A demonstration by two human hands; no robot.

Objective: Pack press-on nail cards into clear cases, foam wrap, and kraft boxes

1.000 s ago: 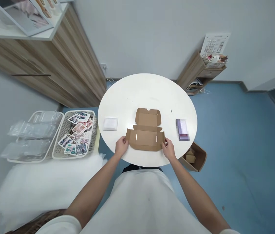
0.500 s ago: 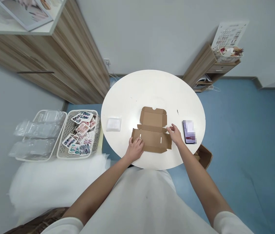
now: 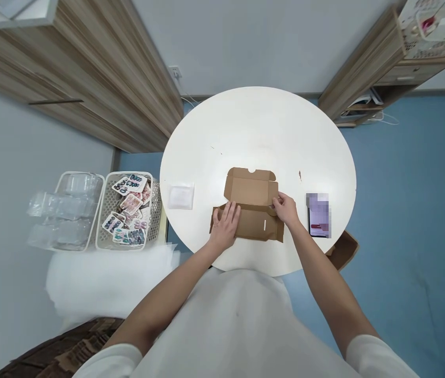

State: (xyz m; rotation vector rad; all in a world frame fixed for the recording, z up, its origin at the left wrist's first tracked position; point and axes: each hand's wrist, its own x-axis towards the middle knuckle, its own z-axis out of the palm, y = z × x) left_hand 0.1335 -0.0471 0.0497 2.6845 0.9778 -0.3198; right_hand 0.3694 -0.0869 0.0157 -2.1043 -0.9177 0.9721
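Logged from my remote seat, largest first. One tall wood-grain cabinet (image 3: 100,79), its top cut off at the upper left of my view. One round white table (image 3: 257,131). One white perforated plastic basket (image 3: 153,212), left of the table, loaded with printed cards. One flat-cut brown cardboard blank (image 3: 251,226), on the table's near middle: notched panel on the far side, slotted panel toward the body. Progress, in my judgement: early; the fold line between the panels is partly bent, while the outer side flaps are not folded in and no closed shape is formed. One left hand (image 3: 225,226), fingers slightly apart, laid over the blank's left part, gripping nothing that I can see. One right hand (image 3: 285,208), thumb and fingers pinched on the blank's right edge by that fold. One dark-edged rectangular phone (image 3: 319,218), right of the blank, its screen pixelated, unreadable to me. One small flat white packet (image 3: 181,197), on the table's left, contents indistinct. Hidden from me: whatever lies beneath the left palm and the card behind the right fingertips.
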